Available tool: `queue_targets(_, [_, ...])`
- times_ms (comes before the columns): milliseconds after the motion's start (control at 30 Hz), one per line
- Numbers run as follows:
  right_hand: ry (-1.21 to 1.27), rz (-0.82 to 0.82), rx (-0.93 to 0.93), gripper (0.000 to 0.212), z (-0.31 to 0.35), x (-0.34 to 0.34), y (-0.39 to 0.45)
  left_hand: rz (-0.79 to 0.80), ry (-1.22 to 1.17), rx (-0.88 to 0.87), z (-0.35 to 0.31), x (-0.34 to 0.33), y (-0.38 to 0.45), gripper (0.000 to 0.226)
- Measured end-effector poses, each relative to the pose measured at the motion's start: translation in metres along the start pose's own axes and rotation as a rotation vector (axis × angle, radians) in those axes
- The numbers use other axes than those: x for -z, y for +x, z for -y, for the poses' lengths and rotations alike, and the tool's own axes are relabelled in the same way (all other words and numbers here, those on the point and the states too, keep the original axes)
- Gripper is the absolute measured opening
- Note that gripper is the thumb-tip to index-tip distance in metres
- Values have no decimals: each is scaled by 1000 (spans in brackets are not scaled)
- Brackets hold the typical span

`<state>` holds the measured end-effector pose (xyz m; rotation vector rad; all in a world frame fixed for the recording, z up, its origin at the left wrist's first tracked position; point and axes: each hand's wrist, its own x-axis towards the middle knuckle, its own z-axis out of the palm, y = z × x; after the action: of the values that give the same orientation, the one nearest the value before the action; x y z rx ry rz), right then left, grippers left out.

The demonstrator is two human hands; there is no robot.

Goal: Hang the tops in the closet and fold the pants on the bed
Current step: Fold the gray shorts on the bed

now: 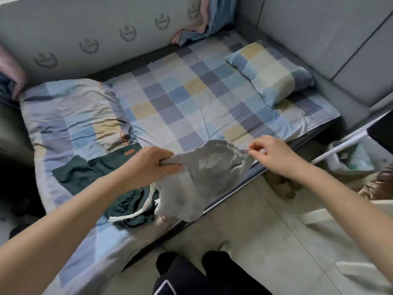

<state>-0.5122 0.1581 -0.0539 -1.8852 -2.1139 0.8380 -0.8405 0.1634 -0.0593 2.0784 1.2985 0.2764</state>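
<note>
The grey pants (pixel 204 177) are soft and wrinkled, with a gathered elastic waistband and a white drawstring (pixel 146 201) hanging down at the left. The left hand (pixel 153 165) is curled into a fist around one end of the waistband, and the right hand (pixel 274 154) pinches the other end with thumb and fingertips. Between the two hands the pants hang spread open over the near edge of the bed (pixel 182 99), their lower part draping onto the dark green garment (pixel 85 173) that lies on the checked quilt (pixel 70 120) at the left.
</note>
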Motion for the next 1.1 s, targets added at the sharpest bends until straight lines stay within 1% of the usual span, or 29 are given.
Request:
queue_targets(33, [-2, 46, 21, 22, -9, 2, -7, -10, -23, -19, -28, -11, 16, 37])
queue_targets(100, [102, 161, 154, 50, -14, 3, -18, 6, -34, -63, -75, -29, 43, 35])
queue_targets(133, [154, 207, 230, 59, -13, 3, -22, 23, -34, -85, -93, -36, 54, 34])
queue_targets(167, [206, 241, 281, 63, -13, 2, -26, 40, -38, -101, -109, -40, 63, 33])
queue_targets(200, [248, 253, 298, 63, -11, 1, -28, 67, -30, -117, -118, -40, 68, 31])
queue_targets(300, [408, 216, 248, 60, -39, 27, -36, 179, 38, -167, -152, -48, 93, 28])
queue_targets(333, [409, 206, 270, 55, -48, 35, -36, 209, 60, -180, -158, -50, 99, 25])
queue_targets(400, [377, 264, 319, 24, -58, 48, -35, 224, 85, -210, -165, -54, 108, 21])
queue_targets(433, [382, 308, 321, 15, -62, 53, -35, 225, 101, -219, -166, -58, 113, 22])
queue_targets(500, [447, 368, 319, 20, -71, 61, -34, 250, 140, -228, -162, -60, 122, 32])
queue_targets(567, [488, 342, 322, 22, -82, 77, -29, 325, 212, -230, -153, -59, 135, 49])
queue_targets(600, [487, 333, 318, 21, -89, 88, -23, 376, 264, -217, -145, -59, 143, 54])
queue_targets(633, [466, 332, 311, 21, -96, 98, -19, 435, 331, -195, -135, -59, 148, 55])
queue_targets(733, [306, 332, 317, 29, -125, 128, 3, 633, 517, -116, -93, -64, 163, 46])
queue_targets(800, [93, 344, 321, 39, -148, 141, 18, 709, 621, -117, -63, -65, 172, 52])
queue_targets(833, [-73, 349, 333, 42, -160, 147, 29, 710, 698, -135, -49, -63, 183, 52])
queue_targets(900, [-460, 344, 369, 44, -182, 147, 46, 642, 926, -191, -23, -59, 202, 44])
queue_targets(967, [-768, 371, 386, 42, -199, 146, 66, 558, 1101, -212, 1, -50, 225, 34])
queue_targets(1033, [-954, 436, 359, 36, -211, 148, 89, 506, 1161, -179, 20, -38, 243, 26])
queue_targets(1100, [-1068, 492, 331, 32, -220, 152, 110, 449, 1208, -166, 36, -30, 254, 21])
